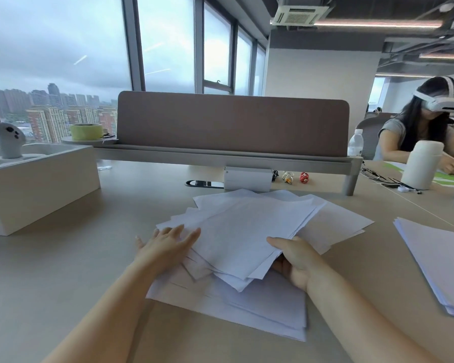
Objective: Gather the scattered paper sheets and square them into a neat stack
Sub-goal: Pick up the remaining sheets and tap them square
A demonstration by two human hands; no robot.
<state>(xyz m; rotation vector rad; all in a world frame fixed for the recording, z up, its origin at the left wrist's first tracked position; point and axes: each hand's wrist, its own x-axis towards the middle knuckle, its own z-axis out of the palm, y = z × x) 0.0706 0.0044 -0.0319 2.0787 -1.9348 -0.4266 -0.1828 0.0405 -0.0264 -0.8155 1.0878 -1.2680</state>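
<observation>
Several white paper sheets (247,231) lie fanned and overlapping in the middle of the beige desk (76,258). My right hand (294,260) grips the near right edge of an upper bundle, thumb on top and fingers underneath, lifting it slightly off the lower sheets (247,307). My left hand (168,244) rests flat with straight fingers against the left edge of the pile. More sheets stick out to the right (344,221) under the lifted bundle.
A separate paper stack (440,260) lies at the right edge. A white box (37,184) with a controller stands at the left. A brown divider (231,124), a small white box (247,178) and a white bottle (421,165) stand behind. A person sits at the far right.
</observation>
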